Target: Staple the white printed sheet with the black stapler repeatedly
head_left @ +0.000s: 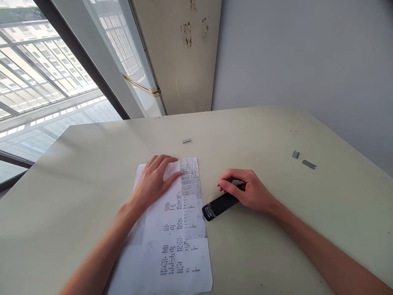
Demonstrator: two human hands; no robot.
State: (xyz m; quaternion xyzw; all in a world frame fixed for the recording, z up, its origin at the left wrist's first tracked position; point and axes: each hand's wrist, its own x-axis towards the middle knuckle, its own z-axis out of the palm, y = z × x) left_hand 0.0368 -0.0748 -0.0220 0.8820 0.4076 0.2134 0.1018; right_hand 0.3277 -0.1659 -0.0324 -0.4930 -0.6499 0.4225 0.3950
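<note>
My left hand (155, 182) lies flat on the upper part of a stack of white papers (190, 258), its thumb apart from the fingers. Printed text covers the right side of the sheets, and a strip of denser print (190, 178) shows beside my thumb. To the right of the papers lies a black, long, rounded object (221, 205) that looks like a stapler, with a grey band near its tip. Over its far end my right hand (245, 188) is curled, thumb and fingertips pressed together. A bit of red shows under the hand. Anything in the pinch is hidden.
The pale table (116, 159) has angled back corners. A small grey strip (186, 141) lies beyond the papers, and two grey pieces of tape (308, 164) lie at the right. Behind stand a beige cabinet-like panel (184, 73), a wall (291, 61) and a window (39, 69).
</note>
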